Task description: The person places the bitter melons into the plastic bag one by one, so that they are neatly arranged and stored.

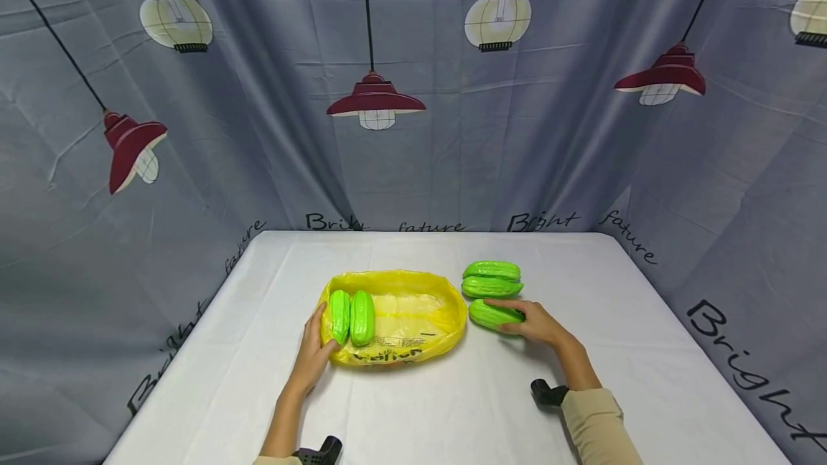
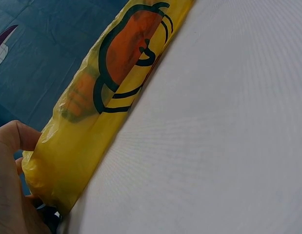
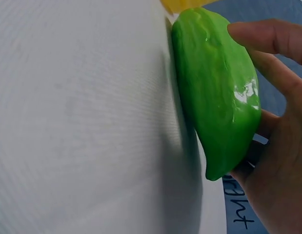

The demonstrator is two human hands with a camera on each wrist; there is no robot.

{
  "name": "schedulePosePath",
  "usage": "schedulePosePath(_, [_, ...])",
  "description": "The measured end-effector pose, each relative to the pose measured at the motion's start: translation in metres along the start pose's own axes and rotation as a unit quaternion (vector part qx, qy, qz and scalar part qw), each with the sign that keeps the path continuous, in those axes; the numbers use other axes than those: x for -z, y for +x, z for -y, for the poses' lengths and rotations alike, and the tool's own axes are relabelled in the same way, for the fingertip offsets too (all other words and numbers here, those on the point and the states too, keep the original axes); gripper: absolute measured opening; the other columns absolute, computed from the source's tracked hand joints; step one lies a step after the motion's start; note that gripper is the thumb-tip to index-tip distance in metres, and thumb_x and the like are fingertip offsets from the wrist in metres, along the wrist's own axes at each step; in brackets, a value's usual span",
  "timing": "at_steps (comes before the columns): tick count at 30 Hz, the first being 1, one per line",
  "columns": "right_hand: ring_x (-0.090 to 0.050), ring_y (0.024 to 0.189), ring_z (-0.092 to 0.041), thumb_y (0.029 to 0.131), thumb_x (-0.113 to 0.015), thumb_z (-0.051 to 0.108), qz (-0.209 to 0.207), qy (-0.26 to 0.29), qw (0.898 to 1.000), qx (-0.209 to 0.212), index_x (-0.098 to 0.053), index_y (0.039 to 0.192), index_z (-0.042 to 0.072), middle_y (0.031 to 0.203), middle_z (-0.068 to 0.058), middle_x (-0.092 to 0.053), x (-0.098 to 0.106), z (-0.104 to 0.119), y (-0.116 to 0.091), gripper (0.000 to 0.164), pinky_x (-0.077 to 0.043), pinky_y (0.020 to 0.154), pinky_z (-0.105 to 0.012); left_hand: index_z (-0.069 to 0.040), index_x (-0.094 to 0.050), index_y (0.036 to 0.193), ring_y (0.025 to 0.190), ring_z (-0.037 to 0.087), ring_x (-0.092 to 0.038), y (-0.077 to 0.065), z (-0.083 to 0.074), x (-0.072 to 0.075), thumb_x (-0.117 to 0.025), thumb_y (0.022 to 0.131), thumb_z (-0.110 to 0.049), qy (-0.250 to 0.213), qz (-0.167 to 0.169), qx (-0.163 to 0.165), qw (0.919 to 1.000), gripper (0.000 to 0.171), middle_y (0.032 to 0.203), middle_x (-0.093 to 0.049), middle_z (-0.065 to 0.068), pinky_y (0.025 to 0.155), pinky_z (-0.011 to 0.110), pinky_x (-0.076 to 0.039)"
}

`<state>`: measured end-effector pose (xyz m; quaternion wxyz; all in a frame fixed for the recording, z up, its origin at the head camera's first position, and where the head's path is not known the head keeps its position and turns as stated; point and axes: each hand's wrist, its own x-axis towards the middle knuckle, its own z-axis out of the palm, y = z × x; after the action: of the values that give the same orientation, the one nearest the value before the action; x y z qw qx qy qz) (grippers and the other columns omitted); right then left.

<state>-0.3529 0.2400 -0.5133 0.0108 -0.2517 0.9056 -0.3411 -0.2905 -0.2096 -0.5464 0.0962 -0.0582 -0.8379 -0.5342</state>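
Note:
A yellow plastic bag (image 1: 446, 336) lies spread wide on the table, its mouth facing up. My left hand (image 1: 313, 354) grips the bag's left edge; in the left wrist view, the fingers of the left hand (image 2: 14, 161) bend round the yellow film. Side by side inside, at the left end, are two glossy green bitter melons (image 1: 363, 318). Just right of the bag, my right hand (image 1: 533, 321) holds another bitter melon (image 1: 491, 314), thumb and fingers on its two sides. The right wrist view shows that ridged bitter melon (image 3: 214, 87) with its pointed end toward the wrist.
Two more bitter melons (image 1: 492, 278) lie stacked front to back behind the right hand. A white cloth covers the table (image 1: 413, 422). Grey-blue curtains (image 1: 439, 163) printed with lamps and lettering hang round its back and sides.

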Motion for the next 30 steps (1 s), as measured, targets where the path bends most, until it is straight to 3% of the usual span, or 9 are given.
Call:
schedulePosePath(11, [-0.049, 0.113, -0.033, 0.074, -0.065, 0.015, 0.024, 0.009, 0.999, -0.034, -0.057, 0.129, 0.024, 0.129, -0.012, -0.053, 0.002, 0.008, -0.004, 0.055, -0.039, 0.089, -0.055, -0.017, -0.012, 0.149, 0.136, 0.04, -0.009, 0.0, 0.0, 0.0, -0.052, 0.076, -0.008, 0.006, 0.006, 0.007, 0.9999, 0.083, 0.149, -0.012, 0.019, 0.101, 0.063, -0.014])
schedulePosePath(21, [-0.052, 0.111, -0.029, 0.076, -0.069, 0.018, 0.019, 0.028, 0.999, -0.012, -0.053, 0.132, 0.021, 0.127, -0.009, -0.055, 0.002, 0.012, -0.006, 0.058, -0.045, 0.086, -0.044, -0.014, -0.014, 0.148, 0.135, 0.041, -0.011, 0.001, 0.001, -0.001, -0.051, 0.076, -0.007, 0.009, 0.0, -0.006, 0.9999, 0.082, 0.148, -0.012, 0.021, 0.101, 0.062, -0.013])
schedulePosePath(30, [-0.057, 0.101, -0.026, 0.077, -0.073, 0.027, -0.031, 0.082, 0.996, 0.014, -0.051, 0.134, 0.019, 0.117, -0.01, -0.059, 0.007, 0.03, -0.003, 0.061, -0.049, 0.08, -0.039, -0.015, -0.012, 0.149, 0.135, 0.04, -0.011, 0.001, 0.001, 0.0, -0.053, 0.075, -0.008, 0.01, 0.002, -0.001, 0.9999, 0.084, 0.149, -0.013, 0.021, 0.101, 0.063, -0.013])
